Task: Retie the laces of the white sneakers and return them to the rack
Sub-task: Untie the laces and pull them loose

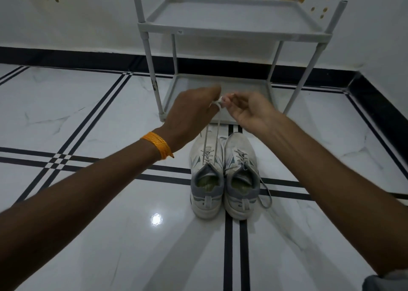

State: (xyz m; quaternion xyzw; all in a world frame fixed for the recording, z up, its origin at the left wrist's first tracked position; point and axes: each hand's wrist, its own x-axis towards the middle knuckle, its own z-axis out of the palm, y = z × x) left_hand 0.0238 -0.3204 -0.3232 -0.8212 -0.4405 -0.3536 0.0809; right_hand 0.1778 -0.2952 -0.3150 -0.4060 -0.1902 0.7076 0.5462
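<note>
Head view, looking down at a glossy white marble-pattern floor [88, 118] crossed by black stripe bands. Hard to read first: the fingertips of both hands are meeting in a small blurred knot of skin and lace at about 12 o'clock from the shoes, so the exact wrap of the lace is not resolving; the rack's upper posts are running out of the top edge, and a grey sleeve [386, 283] is being cut off at the lower right corner. The white sneakers [224, 176] are sitting side by side, touching, heels toward the camera, on the floor just in front of the rack [234, 31], not on it. Uppers are looking scuffed white with grey collars and greenish insoles. The left shoe's laces [212, 136] are rising taut as two flat pale strands to the hands; the right shoe's lace [266, 193] is lying slack in a loop on the floor at 4 o'clock of that shoe. The left hand [189, 116], back up, wrist wearing an orange braided band [157, 145], is pinching the lace, one turn looped round a finger. The right hand [254, 112], palm partly turned inward, fingers curled, is pinching the lace end. The rack is pale grey plastic, tray shelves on tube legs, standing against the white wall [88, 25] with orange cut-out decals.
</note>
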